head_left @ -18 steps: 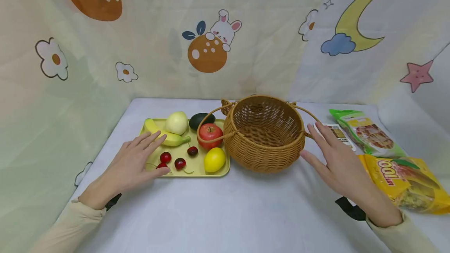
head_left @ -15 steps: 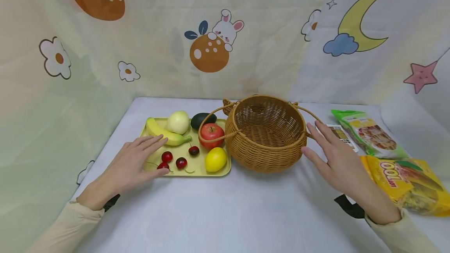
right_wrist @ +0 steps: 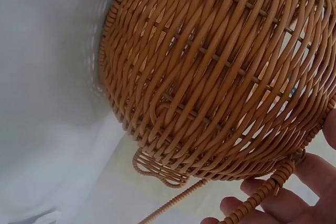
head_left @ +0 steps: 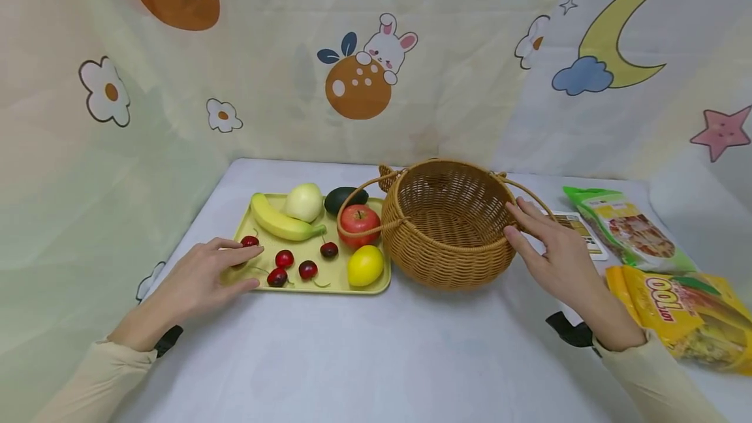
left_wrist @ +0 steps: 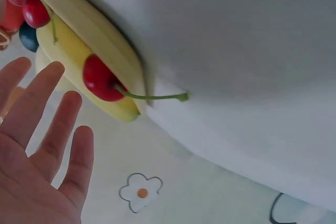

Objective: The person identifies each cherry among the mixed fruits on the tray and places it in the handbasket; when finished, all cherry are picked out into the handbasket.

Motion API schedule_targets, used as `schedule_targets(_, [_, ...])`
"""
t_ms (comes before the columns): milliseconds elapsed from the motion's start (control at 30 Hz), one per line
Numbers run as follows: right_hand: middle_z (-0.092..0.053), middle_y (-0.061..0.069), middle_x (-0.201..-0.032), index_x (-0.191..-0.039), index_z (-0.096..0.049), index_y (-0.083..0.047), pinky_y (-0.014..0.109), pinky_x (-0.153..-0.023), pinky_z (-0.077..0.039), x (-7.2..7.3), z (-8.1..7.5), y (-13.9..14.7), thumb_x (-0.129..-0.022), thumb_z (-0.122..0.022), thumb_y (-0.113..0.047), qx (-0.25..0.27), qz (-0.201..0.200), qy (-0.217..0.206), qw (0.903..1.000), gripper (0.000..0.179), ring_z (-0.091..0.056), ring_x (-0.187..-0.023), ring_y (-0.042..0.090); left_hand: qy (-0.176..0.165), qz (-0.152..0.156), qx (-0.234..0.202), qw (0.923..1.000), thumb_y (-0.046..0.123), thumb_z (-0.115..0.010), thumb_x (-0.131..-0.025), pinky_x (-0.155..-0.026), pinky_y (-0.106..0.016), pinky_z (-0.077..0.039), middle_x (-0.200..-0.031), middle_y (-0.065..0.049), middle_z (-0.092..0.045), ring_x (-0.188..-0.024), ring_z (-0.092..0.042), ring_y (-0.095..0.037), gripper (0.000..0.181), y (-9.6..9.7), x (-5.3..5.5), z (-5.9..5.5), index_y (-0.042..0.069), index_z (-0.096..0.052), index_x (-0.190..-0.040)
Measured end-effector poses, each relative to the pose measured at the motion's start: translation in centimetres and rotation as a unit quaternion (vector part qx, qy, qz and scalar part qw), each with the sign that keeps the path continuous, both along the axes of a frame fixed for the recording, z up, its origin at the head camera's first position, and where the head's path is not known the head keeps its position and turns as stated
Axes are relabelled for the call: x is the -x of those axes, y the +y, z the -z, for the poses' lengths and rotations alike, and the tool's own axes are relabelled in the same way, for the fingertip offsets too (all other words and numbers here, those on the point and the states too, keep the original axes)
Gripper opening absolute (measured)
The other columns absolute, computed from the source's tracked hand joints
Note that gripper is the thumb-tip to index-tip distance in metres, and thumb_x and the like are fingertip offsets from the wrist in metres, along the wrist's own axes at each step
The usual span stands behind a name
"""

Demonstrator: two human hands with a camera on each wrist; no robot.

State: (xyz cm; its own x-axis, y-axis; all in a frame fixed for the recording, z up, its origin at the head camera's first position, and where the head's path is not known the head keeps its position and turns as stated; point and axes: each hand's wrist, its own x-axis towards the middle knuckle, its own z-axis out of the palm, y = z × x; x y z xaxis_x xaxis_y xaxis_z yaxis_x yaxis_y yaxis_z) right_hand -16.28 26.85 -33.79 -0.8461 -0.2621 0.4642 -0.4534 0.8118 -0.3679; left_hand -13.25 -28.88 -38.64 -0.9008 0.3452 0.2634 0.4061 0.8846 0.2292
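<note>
My left hand hovers over the left end of a yellow tray, fingers extended and spread, holding nothing. Close to its fingertips lies a cherry; the left wrist view shows that cherry with its stem sticking out past the tray rim. My right hand is at the right side of a wicker basket, thumb and fingertips at its rim. In the right wrist view, the fingers lie behind the basket's right handle; whether they press on it is unclear.
On the tray are a banana, a pale round fruit, a dark green oval fruit, an apple, a lemon and several cherries. The basket's left handle loops over the apple. Snack bags lie at the right.
My left hand has moved leftward and lower across the tray, uncovering a cherry at its left edge. My right hand has come in to the basket rim. The head view has shifted slightly.
</note>
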Motion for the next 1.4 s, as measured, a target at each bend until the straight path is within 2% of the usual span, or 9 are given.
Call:
schedule_targets(100, [-0.051, 0.018, -0.154, -0.150, -0.054, -0.014, 0.027, -0.045, -0.027, 0.1, 0.0, 0.1, -0.104, -0.060, -0.030, 0.002, 0.001, 0.002, 1.0000, 0.049, -0.054, -0.053, 0.018, 0.018, -0.002, -0.009, 0.9998, 0.032, -0.088, -0.080, -0.080, -0.043, -0.052, -0.116, -0.008, -0.074, -0.105, -0.067, -0.026, 0.056, -0.6, -0.1, 0.2, 0.023, -0.071, -0.133])
schedule_targets(200, [-0.051, 0.017, -0.154, -0.150, -0.055, -0.016, 0.027, -0.044, -0.026, 0.1, 0.1, 0.2, -0.104, -0.061, -0.031, 0.003, 0.005, 0.000, 1.0000, 0.048, -0.037, -0.044, 0.005, 0.031, 0.000, -0.016, 0.9994, 0.030, -0.088, -0.080, -0.071, -0.033, -0.051, -0.113, -0.009, -0.075, -0.093, -0.068, -0.020, 0.052, -1.0, -0.1, 0.3, 0.023, -0.074, -0.129])
schedule_targets(367, [-0.052, 0.018, -0.153, -0.149, -0.056, -0.015, 0.029, -0.049, -0.035, 0.2, 0.3, 0.1, -0.104, -0.061, -0.031, 0.010, 0.003, 0.004, 0.9999, 0.048, -0.067, -0.073, 0.030, 0.051, 0.002, -0.025, 0.9984, 0.025, -0.090, -0.077, -0.066, -0.029, -0.050, -0.106, -0.008, -0.076, -0.088, -0.068, -0.019, 0.049, -1.2, 0.0, 0.5, 0.019, -0.077, -0.124])
schedule_targets(467, [-0.053, 0.018, -0.153, -0.148, -0.056, -0.015, 0.030, -0.054, -0.041, 0.2, 0.4, 0.1, -0.103, -0.062, -0.030, 0.012, 0.000, 0.010, 0.9999, 0.047, -0.067, -0.101, 0.049, 0.055, -0.005, -0.028, 0.9981, 0.022, -0.090, -0.077, -0.068, -0.033, -0.052, -0.105, -0.008, -0.077, -0.094, -0.069, -0.024, 0.049, -1.5, 0.2, 0.4, 0.016, -0.077, -0.123])
schedule_targets(633, [-0.052, 0.017, -0.154, -0.149, -0.055, -0.017, 0.053, -0.075, -0.053, 0.2, 0.4, 0.0, -0.104, -0.062, -0.030, 0.016, 0.003, 0.002, 0.9999, 0.048, -0.057, -0.125, 0.053, 0.030, -0.030, -0.025, 0.9988, 0.021, -0.088, -0.080, -0.072, -0.040, -0.054, -0.113, -0.012, -0.077, -0.102, -0.068, -0.029, 0.047, -2.4, 0.4, 0.5, 0.014, -0.076, -0.124])
schedule_targets(733, [-0.051, 0.017, -0.154, -0.149, -0.055, -0.017, 0.061, -0.080, -0.051, 0.2, 0.4, 0.0, -0.104, -0.061, -0.031, 0.017, 0.004, -0.001, 0.9998, 0.048, -0.055, -0.128, 0.053, 0.015, -0.036, -0.018, 0.9991, 0.021, -0.087, -0.081, -0.076, -0.046, -0.054, -0.116, -0.013, -0.077, -0.105, -0.068, -0.032, 0.045, -2.8, 0.5, 0.6, 0.014, -0.076, -0.125])
schedule_targets(1000, [-0.053, 0.018, -0.153, -0.149, -0.056, -0.016, 0.044, -0.067, -0.051, 0.2, 0.5, 0.1, -0.104, -0.062, -0.031, 0.010, 0.006, 0.004, 0.9999, 0.048, -0.057, -0.124, 0.054, -0.030, -0.049, -0.005, 0.9983, 0.020, -0.085, -0.083, -0.073, -0.040, -0.052, -0.112, -0.013, -0.078, -0.103, -0.068, -0.033, 0.042, -2.8, 0.9, 0.2, 0.017, -0.076, -0.124])
schedule_targets(1267, [-0.052, 0.019, -0.153, -0.149, -0.056, -0.016, 0.062, -0.081, -0.051, 0.2, 0.6, 0.1, -0.103, -0.062, -0.030, 0.021, 0.003, 0.001, 0.9998, 0.048, -0.056, -0.127, 0.054, -0.022, -0.047, -0.001, 0.9986, 0.019, -0.088, -0.079, -0.065, -0.030, -0.047, -0.098, -0.009, -0.079, -0.092, -0.068, -0.028, 0.037, -2.6, 1.5, 0.0, 0.017, -0.081, -0.115])
schedule_targets(1400, [-0.052, 0.019, -0.153, -0.149, -0.055, -0.016, 0.062, -0.082, -0.051, 0.2, 0.6, 0.1, -0.103, -0.062, -0.030, 0.021, 0.003, -0.002, 0.9998, 0.048, -0.056, -0.127, 0.054, -0.029, -0.053, 0.001, 0.9982, 0.020, -0.088, -0.079, -0.064, -0.028, -0.045, -0.095, -0.008, -0.079, -0.089, -0.067, -0.026, 0.036, -2.6, 1.6, -0.1, 0.017, -0.081, -0.114])
